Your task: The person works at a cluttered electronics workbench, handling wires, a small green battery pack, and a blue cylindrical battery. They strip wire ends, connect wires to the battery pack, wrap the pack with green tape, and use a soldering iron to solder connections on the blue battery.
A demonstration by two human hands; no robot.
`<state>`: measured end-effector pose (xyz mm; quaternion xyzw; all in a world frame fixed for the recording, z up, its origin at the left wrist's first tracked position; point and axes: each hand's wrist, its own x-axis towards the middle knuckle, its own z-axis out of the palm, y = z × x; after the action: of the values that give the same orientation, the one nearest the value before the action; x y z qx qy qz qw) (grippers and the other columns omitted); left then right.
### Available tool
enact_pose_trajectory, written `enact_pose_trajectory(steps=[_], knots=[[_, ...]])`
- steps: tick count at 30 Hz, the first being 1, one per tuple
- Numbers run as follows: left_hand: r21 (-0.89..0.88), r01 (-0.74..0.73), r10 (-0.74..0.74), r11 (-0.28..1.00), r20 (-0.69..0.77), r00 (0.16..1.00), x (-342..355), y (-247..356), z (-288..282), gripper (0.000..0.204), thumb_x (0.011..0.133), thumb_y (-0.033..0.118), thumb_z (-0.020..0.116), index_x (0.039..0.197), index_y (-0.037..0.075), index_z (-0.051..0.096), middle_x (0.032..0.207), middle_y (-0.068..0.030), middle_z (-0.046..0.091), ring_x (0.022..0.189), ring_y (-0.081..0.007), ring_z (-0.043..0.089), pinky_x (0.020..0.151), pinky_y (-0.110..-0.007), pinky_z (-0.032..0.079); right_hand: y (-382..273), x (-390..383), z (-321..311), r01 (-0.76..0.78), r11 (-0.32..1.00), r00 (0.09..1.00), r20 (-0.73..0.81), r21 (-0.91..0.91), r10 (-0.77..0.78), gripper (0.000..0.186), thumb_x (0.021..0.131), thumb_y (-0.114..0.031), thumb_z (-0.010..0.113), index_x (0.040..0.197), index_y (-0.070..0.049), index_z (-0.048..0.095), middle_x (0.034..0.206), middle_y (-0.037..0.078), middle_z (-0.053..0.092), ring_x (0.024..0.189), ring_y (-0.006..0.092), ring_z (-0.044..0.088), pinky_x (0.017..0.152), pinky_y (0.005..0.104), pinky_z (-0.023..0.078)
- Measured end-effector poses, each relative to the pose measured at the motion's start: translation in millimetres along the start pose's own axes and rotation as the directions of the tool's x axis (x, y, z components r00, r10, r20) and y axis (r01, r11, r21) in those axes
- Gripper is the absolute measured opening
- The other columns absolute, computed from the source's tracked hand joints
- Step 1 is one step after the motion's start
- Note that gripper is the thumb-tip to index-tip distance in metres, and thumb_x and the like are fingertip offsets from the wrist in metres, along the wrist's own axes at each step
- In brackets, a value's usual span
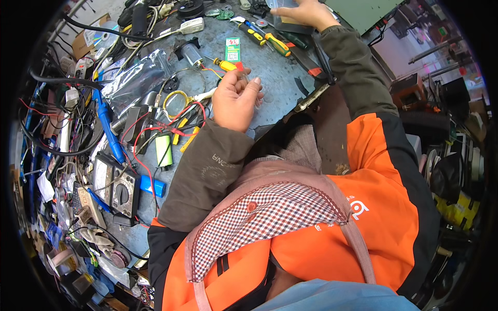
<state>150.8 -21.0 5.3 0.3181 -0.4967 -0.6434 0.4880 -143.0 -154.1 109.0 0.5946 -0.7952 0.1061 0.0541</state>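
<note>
**Right hand (307,14) at the clear box (293,25)**

The box sits at the far side of the surface (280,78); whether the right grip grasps it, one cannot tell. The left hand (236,102) curls just beside the yellow screwdriver (224,65), any contents hidden. Tools (278,45) lie between the hands, probably for easy reach.
</note>
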Motion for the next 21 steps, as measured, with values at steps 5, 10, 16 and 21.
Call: enact_pose_trajectory(steps=[5,10,16,21], knots=[[0.04,0.028,-0.028,0.999,-0.019,0.999,-2,2,2,0.029,0.104,0.006,0.071,0.129,-0.006,0.062,0.09,-0.0095,0.073,0.077,-0.0142,0.07,0.071,-0.032,0.06,-20,-14,18,0.413,0.86,0.891,-0.062,-0.301,-0.449,0.05,0.094,-0.051,0.063,0.122,-0.013,0.079,0.129,0.026,0.072,0.13,0.0513,0.059,0.117,0.0646,0.037],[0.062,-0.042,0.042,0.997,-0.012,0.999,1,-14,0,0.029,0.099,0.007,0.076,0.125,-0.003,0.067,0.082,-0.0009,0.067,0.071,-0.0065,0.06,0.063,-0.026,0.049,-38,-24,25,0.294,0.872,0.903,-0.185,-0.391,-0.388,0.036,0.093,-0.032,0.057,0.114,-0.014,0.08,0.123,0.022,0.075,0.124,0.0438,0.063,0.114,0.0657,0.037],[0.183,-0.044,0.04,0.982,0.028,0.999,3,-12,-4,0.026,0.102,0.005,0.073,0.124,-0.004,0.065,0.093,-0.0069,0.074,0.081,-0.0121,0.071,0.071,-0.028,0.058,-37,-23,30,0.248,0.931,0.94,-0.164,-0.268,-0.298,0.056,0.093,-0.058,0.063,0.126,-0.015,0.078,0.147,0.022,0.063,0.14,0.0441,0.051,0.117,0.0613,0.035],[0.132,-0.055,0.054,0.99,0.013,0.998,4,-13,-2,0.025,0.1,0.006,0.075,0.121,-0.005,0.067,0.087,-0.0032,0.07,0.076,-0.0092,0.064,0.067,-0.027,0.053,-27,-12,34,0.015,0.996,0.961,-0.275,-0.089,-0.039,0.064,0.084,-0.062,0.073,0.132,-0.019,0.077,0.144,0.019,0.066,0.137,0.0444,0.055,0.116,0.0587,0.04]])
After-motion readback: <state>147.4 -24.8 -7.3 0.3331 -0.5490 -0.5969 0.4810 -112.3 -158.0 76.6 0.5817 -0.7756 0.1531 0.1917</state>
